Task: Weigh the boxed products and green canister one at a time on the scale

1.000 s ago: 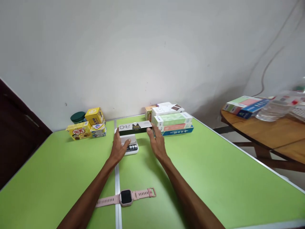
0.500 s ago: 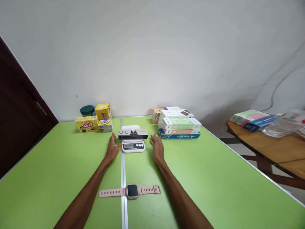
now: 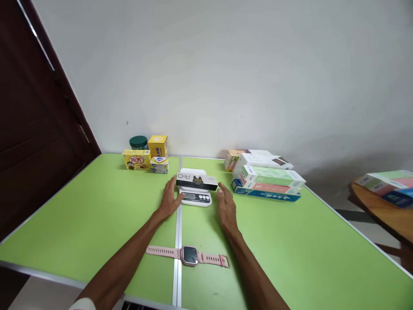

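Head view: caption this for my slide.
Left hand and right hand flank a long box on a white scale, beyond a pink watch.

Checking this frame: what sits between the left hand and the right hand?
The black-and-white box, on the scale, sits between the left hand and the right hand, as the head view shows.

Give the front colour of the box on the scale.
The box's front is black; best: head view.
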### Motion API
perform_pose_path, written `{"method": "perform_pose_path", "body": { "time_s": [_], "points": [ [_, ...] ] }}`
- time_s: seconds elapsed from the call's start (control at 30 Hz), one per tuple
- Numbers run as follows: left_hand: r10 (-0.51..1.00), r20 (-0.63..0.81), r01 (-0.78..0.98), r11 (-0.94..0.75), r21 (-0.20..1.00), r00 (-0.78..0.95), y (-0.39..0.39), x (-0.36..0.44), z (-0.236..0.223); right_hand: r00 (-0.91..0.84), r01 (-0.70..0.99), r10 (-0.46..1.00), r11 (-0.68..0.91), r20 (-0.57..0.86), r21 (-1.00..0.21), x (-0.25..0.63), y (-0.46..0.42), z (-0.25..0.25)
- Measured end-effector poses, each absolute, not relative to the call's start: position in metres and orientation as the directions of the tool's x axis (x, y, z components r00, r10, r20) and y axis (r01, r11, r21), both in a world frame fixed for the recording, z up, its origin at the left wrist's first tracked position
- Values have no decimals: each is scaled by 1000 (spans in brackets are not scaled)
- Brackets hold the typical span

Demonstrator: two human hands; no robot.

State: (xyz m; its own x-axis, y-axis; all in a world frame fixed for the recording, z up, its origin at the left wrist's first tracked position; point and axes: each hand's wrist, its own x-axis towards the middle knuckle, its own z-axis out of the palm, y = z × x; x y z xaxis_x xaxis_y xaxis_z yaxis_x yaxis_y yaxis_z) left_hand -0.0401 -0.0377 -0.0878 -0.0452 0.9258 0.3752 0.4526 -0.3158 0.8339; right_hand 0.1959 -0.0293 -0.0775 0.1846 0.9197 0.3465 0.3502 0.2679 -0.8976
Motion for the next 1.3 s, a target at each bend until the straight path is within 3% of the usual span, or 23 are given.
{"method": "perform_pose_path", "body": {
  "time_s": [0.1, 0.3, 0.57, 0.83, 1.03, 1.3],
  "points": [
    [924, 380, 454, -321, 831, -42, -38, -37, -85, 158, 384, 907, 308, 391, -870, 193, -32, -79],
    [835, 481, 435, -340, 834, -267, -42, -78, -69, 40, 363, 871, 444, 490, -819, 147, -37, -55],
    [707, 372, 525, 0, 851, -601, -53, -206, -81, -249, 259, 921, 361, 299, -896, -1, -21, -65],
    [765, 352, 661, 125, 740, -538, -28, -247, -96, -289, 356, 925, 342, 245, -870, -45, 21, -90],
    [760, 356, 698, 174, 695, -545, -10, -255, -88, -352, 464, 915, 355, 199, -812, -50, 30, -82],
    [739, 368, 725, 229, 650, -564, -7, -263, -79, -346, 484, 927, 310, 146, -818, -62, 28, -57]
  ]
}}
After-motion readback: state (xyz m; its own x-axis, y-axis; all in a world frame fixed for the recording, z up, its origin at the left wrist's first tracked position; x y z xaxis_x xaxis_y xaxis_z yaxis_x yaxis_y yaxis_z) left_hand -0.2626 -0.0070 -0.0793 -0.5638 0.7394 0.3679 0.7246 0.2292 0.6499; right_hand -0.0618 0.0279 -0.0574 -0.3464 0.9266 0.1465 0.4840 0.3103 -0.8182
